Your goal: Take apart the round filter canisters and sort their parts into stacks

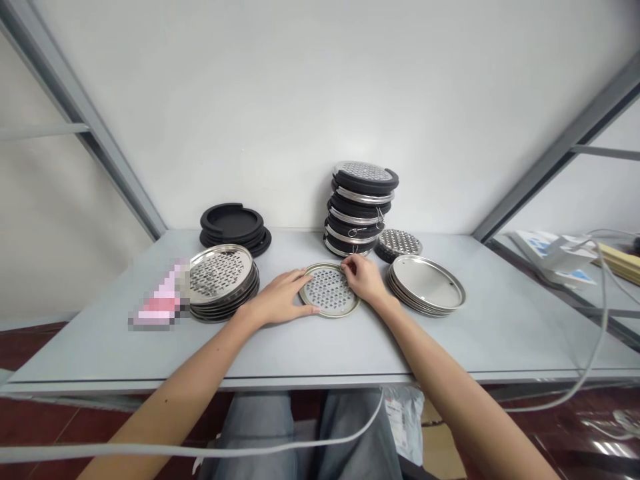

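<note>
Left hand (281, 299), right hand (367, 280) on one grater disc (329, 292); one tall stack (357, 212) behind

Faded blue-grey trousers (263, 430) (denim, by the look of them) cover both thighs. The left hand (284, 299) and right hand (367, 279) are bare, as are both slim forearms (203, 375); a small spot (166, 401) marks the left one.

Table (320, 357) under perforated disc (329, 293), plate stacks (427, 285), perhaps packaging (159, 303)
</note>
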### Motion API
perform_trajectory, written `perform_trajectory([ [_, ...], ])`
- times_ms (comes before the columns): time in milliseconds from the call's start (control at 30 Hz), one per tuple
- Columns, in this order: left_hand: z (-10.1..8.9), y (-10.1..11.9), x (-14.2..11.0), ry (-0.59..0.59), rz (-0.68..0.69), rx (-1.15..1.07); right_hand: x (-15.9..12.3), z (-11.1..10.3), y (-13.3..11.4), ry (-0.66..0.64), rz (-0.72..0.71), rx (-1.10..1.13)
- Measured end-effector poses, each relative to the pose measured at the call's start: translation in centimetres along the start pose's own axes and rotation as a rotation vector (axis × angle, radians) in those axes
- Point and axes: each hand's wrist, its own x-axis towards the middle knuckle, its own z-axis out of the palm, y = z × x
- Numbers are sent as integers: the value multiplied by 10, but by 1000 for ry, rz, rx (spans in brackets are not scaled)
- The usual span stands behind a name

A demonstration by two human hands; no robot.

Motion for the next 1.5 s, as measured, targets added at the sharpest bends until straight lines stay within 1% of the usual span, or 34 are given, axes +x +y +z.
perform_trajectory([
  [167,-2,0,0,-19,3,7,0,-3,0,-58,-6,5],
  [333,-3,0,0,-34,-9,-8,1,-5,-3,-106,10,-60],
  [467,-3,1,0,-32,-12,-6,2,-3,-3,-98,16,-108],
  [633,-3,1,0,-34,-10,3,2,-2,-1,-80,24,-92],
  [933,-3,0,0,-33,-12,-12,2,-4,-1,-114,-11,-41],
  [1133,-3,0,0,-31,-14,-18,2,-3,-1,-119,-37,-46],
  [1333,-3,0,1,-30,-18,-20,3,-2,-4,-115,-57,-70],
  [1500,-1,0,1,-21,-4,-30,3,-2,-6,-126,-41,-126],
])
